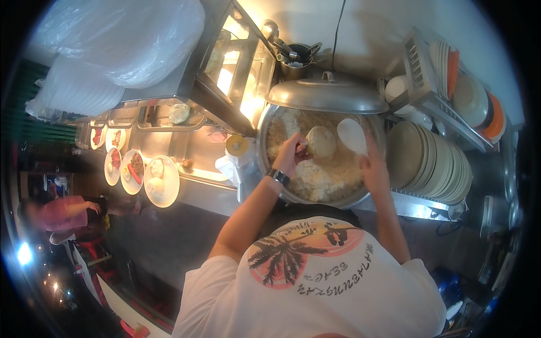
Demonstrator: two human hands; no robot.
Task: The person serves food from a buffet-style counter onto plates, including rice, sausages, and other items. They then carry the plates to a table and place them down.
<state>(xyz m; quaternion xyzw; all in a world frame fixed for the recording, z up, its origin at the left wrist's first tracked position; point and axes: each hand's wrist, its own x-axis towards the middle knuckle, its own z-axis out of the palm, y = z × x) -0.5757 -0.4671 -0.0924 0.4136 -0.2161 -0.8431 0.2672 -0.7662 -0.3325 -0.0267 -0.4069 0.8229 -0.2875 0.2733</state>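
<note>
A large metal pot (263, 169) full of cooked rice (321, 179) stands in front of me. Over the rice, my left hand (291, 153) is closed on the side of a small round cup (320, 142), which looks filled with rice. My right hand (372, 163), above the pot's right side, grips a white rice paddle (351, 135). The paddle's broad blade is raised beside the cup, without touching it as far as I can see. Behind them, the domed metal lid (327, 93) leans at the pot's far rim.
Left of the pot are plates with food (162, 191) along the counter, below a lit display case (248, 73). Stacked plates (431, 160) and a dish rack (420, 73) stand at the right. Utensils fill a container (296, 70) behind. A person (67, 211) is at far left.
</note>
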